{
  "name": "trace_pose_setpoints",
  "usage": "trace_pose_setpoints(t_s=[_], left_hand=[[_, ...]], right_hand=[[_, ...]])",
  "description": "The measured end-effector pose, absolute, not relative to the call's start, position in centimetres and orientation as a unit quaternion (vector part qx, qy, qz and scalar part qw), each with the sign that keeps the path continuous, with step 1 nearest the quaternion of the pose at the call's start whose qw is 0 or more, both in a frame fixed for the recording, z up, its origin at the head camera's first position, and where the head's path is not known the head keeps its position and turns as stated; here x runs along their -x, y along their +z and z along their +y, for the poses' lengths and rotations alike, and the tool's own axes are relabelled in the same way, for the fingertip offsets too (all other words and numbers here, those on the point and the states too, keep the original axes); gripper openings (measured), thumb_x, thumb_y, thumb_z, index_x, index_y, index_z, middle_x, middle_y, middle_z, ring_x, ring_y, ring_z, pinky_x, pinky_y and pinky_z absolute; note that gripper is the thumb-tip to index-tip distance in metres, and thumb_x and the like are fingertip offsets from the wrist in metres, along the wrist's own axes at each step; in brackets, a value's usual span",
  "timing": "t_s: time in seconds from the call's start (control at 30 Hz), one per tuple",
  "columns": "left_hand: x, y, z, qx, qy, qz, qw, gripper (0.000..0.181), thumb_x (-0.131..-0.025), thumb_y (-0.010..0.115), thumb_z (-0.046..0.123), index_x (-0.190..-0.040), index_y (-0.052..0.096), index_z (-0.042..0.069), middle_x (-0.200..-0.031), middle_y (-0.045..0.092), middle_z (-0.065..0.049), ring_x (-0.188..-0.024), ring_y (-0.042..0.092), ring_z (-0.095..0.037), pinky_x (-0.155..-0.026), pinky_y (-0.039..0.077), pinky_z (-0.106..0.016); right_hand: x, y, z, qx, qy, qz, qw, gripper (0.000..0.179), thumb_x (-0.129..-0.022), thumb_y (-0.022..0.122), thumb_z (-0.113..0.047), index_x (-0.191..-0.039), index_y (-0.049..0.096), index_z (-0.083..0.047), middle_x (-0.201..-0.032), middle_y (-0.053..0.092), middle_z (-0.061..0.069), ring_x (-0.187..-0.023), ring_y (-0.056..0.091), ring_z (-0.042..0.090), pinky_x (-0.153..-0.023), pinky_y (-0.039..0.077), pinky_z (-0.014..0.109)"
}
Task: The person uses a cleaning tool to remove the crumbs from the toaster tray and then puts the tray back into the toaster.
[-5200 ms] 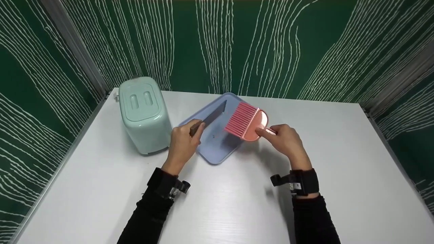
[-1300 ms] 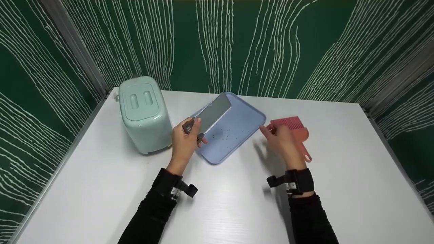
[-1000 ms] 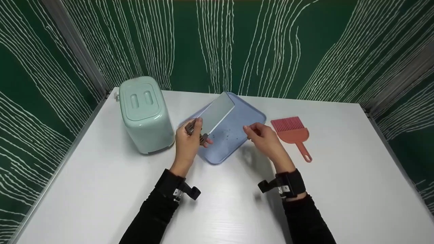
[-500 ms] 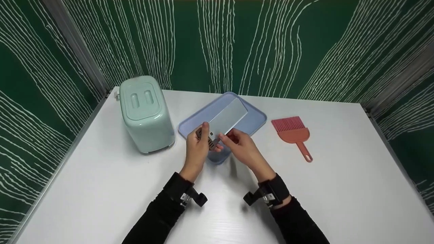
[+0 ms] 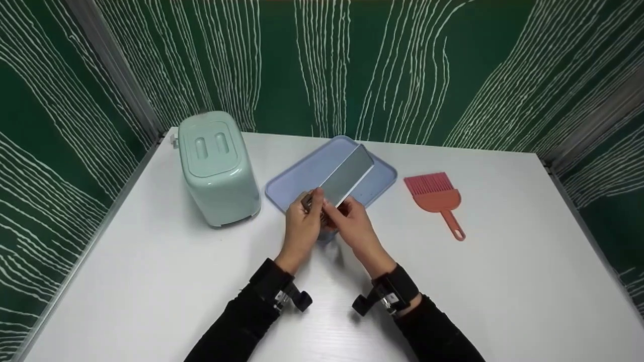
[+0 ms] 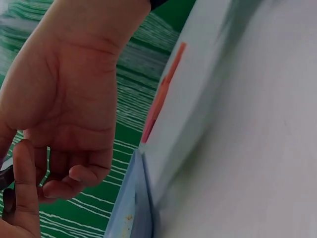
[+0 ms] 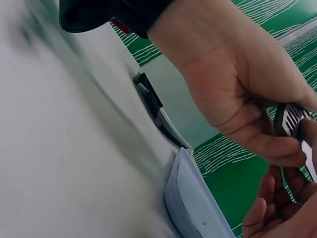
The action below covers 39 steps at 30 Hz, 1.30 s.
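My left hand grips the dark slotted end of a crumb tray, a thin grey metal sheet slanting up and away to the right. At the same end, my right hand pinches the edge between thumb and curled fingers. Beneath the sheet lies a shallow blue tray, partly covered by it and by both hands. A few crumbs show inside it in the right wrist view. That view also shows the ribbed dark handle between my fingers.
A mint-green toaster stands at the left, two slots in its lid. To the right lies a coral brush with pink bristles. The white table ends at green walls with white wavy lines.
The brush went from my right hand onto the table. My right hand has since moved left and taken hold of the crumb tray, which my left hand has brought rightward and nearer.
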<state>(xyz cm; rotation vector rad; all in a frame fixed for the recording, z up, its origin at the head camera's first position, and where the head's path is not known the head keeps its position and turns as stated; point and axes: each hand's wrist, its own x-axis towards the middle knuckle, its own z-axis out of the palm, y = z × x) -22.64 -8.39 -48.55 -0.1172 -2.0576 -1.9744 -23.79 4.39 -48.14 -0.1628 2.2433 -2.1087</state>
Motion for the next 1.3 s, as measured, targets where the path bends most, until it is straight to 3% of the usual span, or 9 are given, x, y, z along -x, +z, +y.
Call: trace_pose_setpoints(t_s=[0.2, 0.3, 0.53, 0.73, 0.87, 1.07, 1.3], left_hand=[[22.6, -49.1, -8.1, 0.030, -0.708, -0.699, 0.100, 0.073, -0.093, 0.057, 0.075, -0.097, 0.067, 0.003, -0.073, 0.068, -0.002, -0.054, 0.064, -0.010, -0.050, 0.056, -0.028], [22.6, -49.1, -8.1, 0.032, -0.708, -0.700, 0.088, 0.074, -0.092, 0.057, 0.076, -0.101, 0.066, 0.003, -0.073, 0.069, -0.004, -0.051, 0.063, -0.011, -0.048, 0.056, -0.028], [23.0, -48.5, -8.9, 0.052, -0.680, -0.731, 0.033, 0.068, -0.099, 0.056, 0.072, -0.114, 0.068, 0.007, -0.094, 0.069, -0.008, -0.063, 0.069, -0.014, -0.051, 0.060, -0.031], [23.4, -47.0, -10.5, 0.083, -0.627, -0.774, -0.004, 0.053, -0.112, 0.049, 0.056, -0.147, 0.060, 0.018, -0.114, 0.065, -0.011, -0.080, 0.075, -0.020, -0.058, 0.064, -0.041], [23.6, -45.3, -12.2, 0.098, -0.575, -0.811, 0.044, 0.049, -0.113, 0.052, 0.045, -0.153, 0.054, 0.017, -0.123, 0.066, -0.012, -0.088, 0.076, -0.031, -0.066, 0.065, -0.043], [23.0, -42.1, -15.3, 0.097, -0.451, -0.871, 0.172, 0.049, -0.107, 0.065, 0.042, -0.146, 0.061, 0.012, -0.126, 0.066, -0.015, -0.101, 0.073, -0.027, -0.088, 0.061, -0.043], [21.7, -39.3, -19.0, 0.062, -0.383, -0.890, 0.241, 0.045, -0.102, 0.077, 0.031, -0.142, 0.067, 0.012, -0.135, 0.059, -0.017, -0.117, 0.066, -0.030, -0.093, 0.058, -0.047]], right_hand=[[23.9, -48.1, 4.7, 0.033, -0.702, 0.711, 0.030, 0.021, -0.103, 0.068, -0.011, -0.117, 0.072, 0.005, -0.091, 0.068, -0.001, -0.083, 0.057, 0.012, -0.074, 0.049, 0.024], [23.9, -48.0, 4.9, 0.032, -0.715, 0.697, 0.038, 0.021, -0.104, 0.067, -0.010, -0.118, 0.072, 0.004, -0.090, 0.067, -0.003, -0.083, 0.057, 0.011, -0.076, 0.049, 0.024], [24.2, -47.4, 5.4, 0.059, -0.742, 0.666, 0.050, 0.024, -0.109, 0.061, -0.011, -0.130, 0.065, 0.000, -0.102, 0.079, -0.002, -0.091, 0.070, 0.006, -0.086, 0.056, 0.024], [24.4, -46.9, 6.1, 0.080, -0.745, 0.659, 0.064, 0.028, -0.111, 0.058, -0.013, -0.137, 0.059, -0.003, -0.099, 0.079, -0.002, -0.083, 0.072, 0.010, -0.079, 0.059, 0.027], [24.5, -46.8, 6.4, 0.081, -0.736, 0.667, 0.080, 0.028, -0.111, 0.059, -0.017, -0.136, 0.058, -0.004, -0.096, 0.079, -0.002, -0.077, 0.073, 0.011, -0.077, 0.061, 0.030], [24.5, -47.0, 6.3, 0.082, -0.736, 0.664, 0.102, 0.031, -0.109, 0.063, -0.016, -0.136, 0.060, -0.002, -0.100, 0.079, -0.001, -0.085, 0.075, 0.011, -0.077, 0.063, 0.028], [24.3, -47.3, 6.1, 0.090, -0.718, 0.681, 0.117, 0.026, -0.108, 0.065, -0.015, -0.129, 0.065, 0.001, -0.091, 0.079, -0.002, -0.075, 0.073, 0.012, -0.075, 0.062, 0.029]])
